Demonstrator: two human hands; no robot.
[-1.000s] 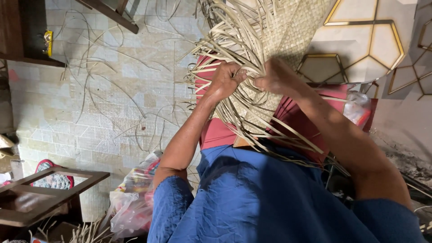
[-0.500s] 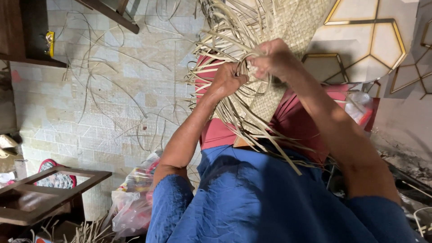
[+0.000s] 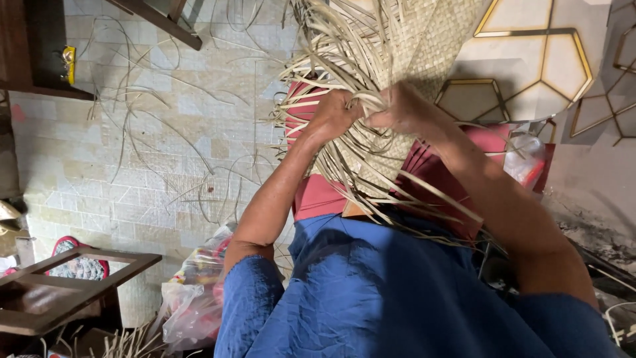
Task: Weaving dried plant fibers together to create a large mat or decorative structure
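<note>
left hand: closed around a bunch of pale straw strips.
right hand: pinching the same strips, just beside the left.
woven mat: rises above both hands, loose ends fanning out.
red cloth: under the strips, on the lap.
floor: tiled, scattered with stray strips.
</note>
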